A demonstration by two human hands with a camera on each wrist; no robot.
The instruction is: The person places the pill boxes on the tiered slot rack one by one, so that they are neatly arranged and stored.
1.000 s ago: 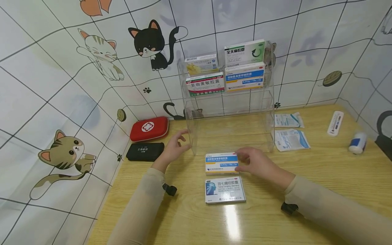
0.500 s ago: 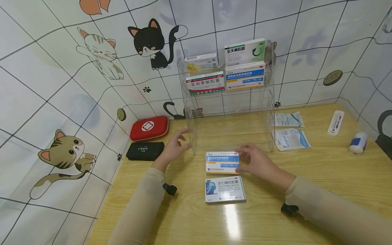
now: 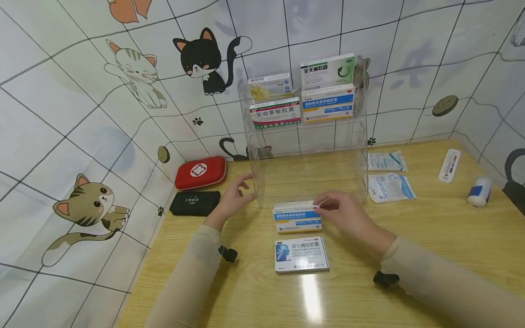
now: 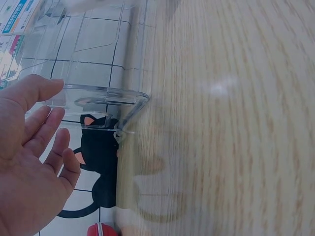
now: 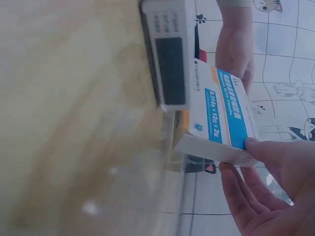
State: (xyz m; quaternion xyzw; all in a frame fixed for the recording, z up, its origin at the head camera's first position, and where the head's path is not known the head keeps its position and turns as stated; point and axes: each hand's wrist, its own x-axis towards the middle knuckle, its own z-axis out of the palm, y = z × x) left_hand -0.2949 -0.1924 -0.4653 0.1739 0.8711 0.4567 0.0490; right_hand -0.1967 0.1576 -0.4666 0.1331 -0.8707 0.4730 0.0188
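My right hand [image 3: 342, 214] pinches a blue, white and orange medicine box [image 3: 297, 217] by its upper right corner. Its far edge is tipped up off the table; the right wrist view shows thumb and fingertips on the box's end. A flat white medicine box [image 3: 302, 255] with a blue head picture lies just in front. My left hand [image 3: 234, 198] is at the left side of a clear acrylic rack [image 3: 307, 152], fingers loosely bent. In the left wrist view the thumb is against or very near the rack's edge; contact cannot be made out.
The rack's upper tiers hold several medicine boxes [image 3: 275, 113]. Left of it lie a red first-aid case [image 3: 200, 173] and a black pouch [image 3: 194, 203]. To the right are two packets [image 3: 391, 187], a white thermometer-like strip [image 3: 449, 165] and a white bottle [image 3: 479, 191].
The blue and white box has gone from lying flat to tilted, its far edge raised. My right hand has shifted its grip to the upper corner. The left hand stays put.
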